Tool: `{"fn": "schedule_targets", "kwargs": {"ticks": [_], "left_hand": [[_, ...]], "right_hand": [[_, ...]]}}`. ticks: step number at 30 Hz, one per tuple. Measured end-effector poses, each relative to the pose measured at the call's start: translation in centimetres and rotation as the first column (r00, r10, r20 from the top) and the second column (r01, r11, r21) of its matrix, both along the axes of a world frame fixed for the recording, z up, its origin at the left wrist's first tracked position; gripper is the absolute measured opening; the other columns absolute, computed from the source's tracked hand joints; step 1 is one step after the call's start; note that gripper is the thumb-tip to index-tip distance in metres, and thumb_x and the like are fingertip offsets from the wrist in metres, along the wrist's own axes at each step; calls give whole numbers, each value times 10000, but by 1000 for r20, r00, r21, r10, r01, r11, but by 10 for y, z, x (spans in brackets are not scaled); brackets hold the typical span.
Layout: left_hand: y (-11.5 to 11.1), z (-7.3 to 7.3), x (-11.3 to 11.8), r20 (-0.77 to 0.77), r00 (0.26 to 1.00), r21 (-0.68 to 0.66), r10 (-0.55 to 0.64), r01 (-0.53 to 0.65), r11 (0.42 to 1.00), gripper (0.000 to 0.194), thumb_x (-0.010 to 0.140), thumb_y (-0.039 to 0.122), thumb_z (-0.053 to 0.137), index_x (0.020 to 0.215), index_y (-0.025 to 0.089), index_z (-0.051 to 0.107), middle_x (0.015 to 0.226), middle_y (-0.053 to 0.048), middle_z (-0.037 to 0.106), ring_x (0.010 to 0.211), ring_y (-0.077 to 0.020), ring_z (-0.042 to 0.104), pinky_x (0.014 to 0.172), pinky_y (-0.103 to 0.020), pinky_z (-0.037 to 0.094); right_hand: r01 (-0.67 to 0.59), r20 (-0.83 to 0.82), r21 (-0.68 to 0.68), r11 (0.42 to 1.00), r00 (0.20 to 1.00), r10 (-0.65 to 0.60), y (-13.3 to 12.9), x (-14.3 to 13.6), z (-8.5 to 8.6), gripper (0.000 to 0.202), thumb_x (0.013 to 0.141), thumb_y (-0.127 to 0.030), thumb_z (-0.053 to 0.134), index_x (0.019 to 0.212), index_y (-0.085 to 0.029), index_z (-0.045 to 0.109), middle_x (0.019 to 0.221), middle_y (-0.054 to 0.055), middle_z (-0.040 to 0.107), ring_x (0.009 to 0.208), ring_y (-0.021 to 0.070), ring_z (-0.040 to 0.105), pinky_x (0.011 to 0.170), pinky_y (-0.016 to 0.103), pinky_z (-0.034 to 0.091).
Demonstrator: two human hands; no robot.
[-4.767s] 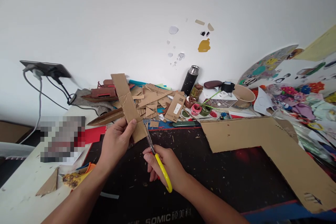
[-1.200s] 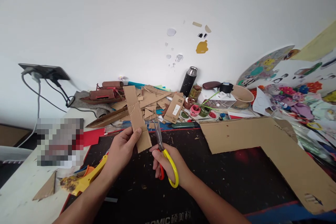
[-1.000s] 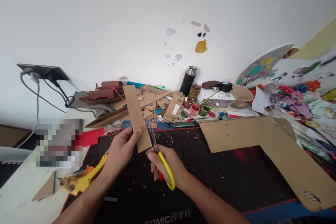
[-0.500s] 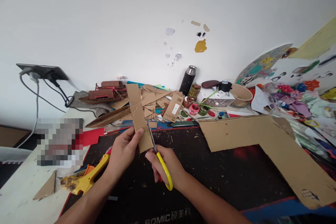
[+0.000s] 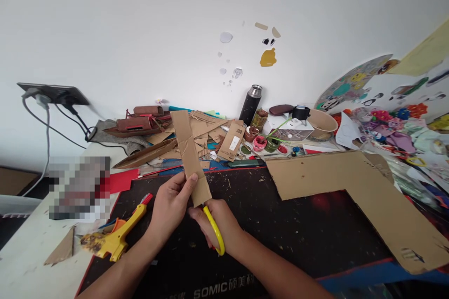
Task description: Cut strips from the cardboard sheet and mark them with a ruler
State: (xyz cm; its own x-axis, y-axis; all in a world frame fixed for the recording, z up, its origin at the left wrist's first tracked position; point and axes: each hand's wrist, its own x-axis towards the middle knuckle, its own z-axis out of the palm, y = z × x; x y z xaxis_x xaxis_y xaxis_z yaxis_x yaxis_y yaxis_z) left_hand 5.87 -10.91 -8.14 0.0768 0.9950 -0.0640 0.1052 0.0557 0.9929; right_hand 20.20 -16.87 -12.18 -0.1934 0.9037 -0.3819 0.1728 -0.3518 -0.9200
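A long, creased brown cardboard strip slants in the left hand, its top leaning left; at its lower end, yellow-handled scissors sit in the right hand, blades mostly hidden.

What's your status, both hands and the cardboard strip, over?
Left hand pinching cardboard strip. Right hand gripping scissors at strip's near end, blades mostly hidden. No obstruction seen: large cardboard piece off to the right, apart from both hands.
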Motion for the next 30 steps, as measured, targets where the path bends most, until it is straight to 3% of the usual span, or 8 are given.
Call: {"fn": "schedule_targets", "kwargs": {"ticks": [6,11,15,21,25,27,30], "left_hand": [[1,2,-2,-8,1000,-11,27,-27,1000,535,835,709,744,914,183,808,837,-61,777,758,-234,647,665,-294,525],[4,0,-6,2,1000,-39,18,-18,999,578,844,741,724,935,177,811,782,-48,753,673,-210,610,580,-279,491],[6,0,-5,35,999,-66,2,1,998,611,810,763,750,956,173,816,817,-60,776,701,-226,648,597,-289,518],[8,-1,-4,111,994,-83,-9,18,996,622,769,765,797,967,176,819,949,-94,826,854,-285,733,763,-355,607],[8,-3,-6,120,992,-72,-30,39,997,599,799,733,799,1023,178,825,1023,-102,836,912,-307,751,803,-381,620],[9,-2,-6,129,991,-68,-34,43,997,596,794,719,814,1038,176,826,1036,-108,838,922,-318,755,815,-398,625],[10,2,-6,171,984,-96,-47,64,993,608,774,714,837,1054,174,823,1020,-115,840,881,-324,763,804,-427,634]], "right_hand": [[39,-145,36,999,989,-34,1,3,4,542,928,-760,660,881,-229,563,472,-95,513,325,108,468,321,186,347],[71,-180,64,995,982,-59,1,15,5,659,905,-875,577,957,-218,572,476,-94,521,334,108,468,338,188,354],[68,-163,55,996,985,-58,-2,22,2,672,890,-886,590,966,-218,583,497,-89,534,344,106,477,346,186,363],[54,-111,55,997,993,-48,-5,32,0,619,932,-834,586,970,-217,595,479,-97,512,333,112,454,334,194,339],[-29,26,53,998,999,27,-1,45,11,512,987,-725,615,1021,-214,635,521,-92,534,368,110,470,384,200,360],[-88,161,114,990,985,69,4,53,22,439,1014,-648,629,1042,-211,676,572,-65,584,427,122,524,452,217,395],[-240,492,239,941,865,96,12,64,40,314,985,-521,734,1043,-213,744,748,19,740,627,174,666,598,255,426]]}}
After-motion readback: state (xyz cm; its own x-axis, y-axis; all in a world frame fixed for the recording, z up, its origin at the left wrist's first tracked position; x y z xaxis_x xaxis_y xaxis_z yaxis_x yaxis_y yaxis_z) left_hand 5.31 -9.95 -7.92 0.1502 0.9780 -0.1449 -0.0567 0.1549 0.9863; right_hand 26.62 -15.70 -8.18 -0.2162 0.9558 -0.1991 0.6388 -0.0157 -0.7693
